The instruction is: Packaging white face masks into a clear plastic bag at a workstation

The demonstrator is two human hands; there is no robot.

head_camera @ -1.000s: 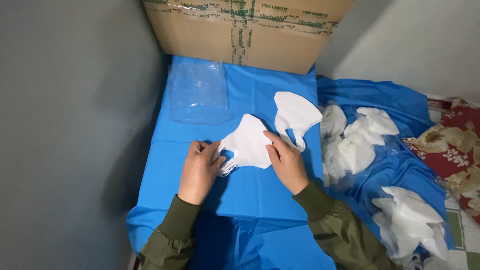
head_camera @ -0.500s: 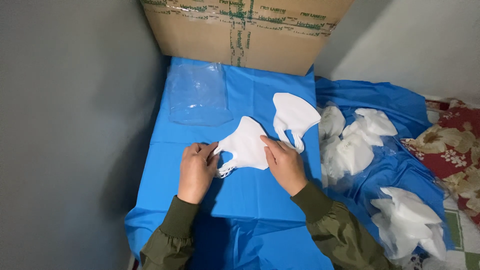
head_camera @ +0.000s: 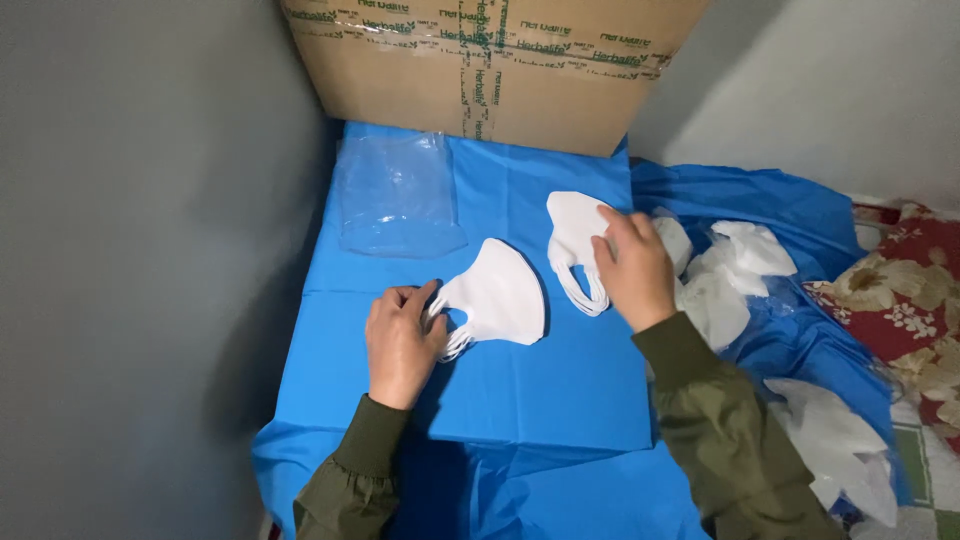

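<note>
Both hands rest on the blue cloth (head_camera: 520, 390): the left hand (head_camera: 402, 343) lies flat with its fingertips pressing the ear loops of a folded white mask (head_camera: 497, 297), while the right hand (head_camera: 633, 272), open, touches a second mask stack (head_camera: 575, 232) farther right, near a clear plastic bag (head_camera: 398, 195).

My left hand (head_camera: 402, 340) lies flat, fingers spread forward; my right hand (head_camera: 630, 268) reaches ahead, fingers loosely curled, olive-green sleeves (head_camera: 715, 420) on both arms.
</note>
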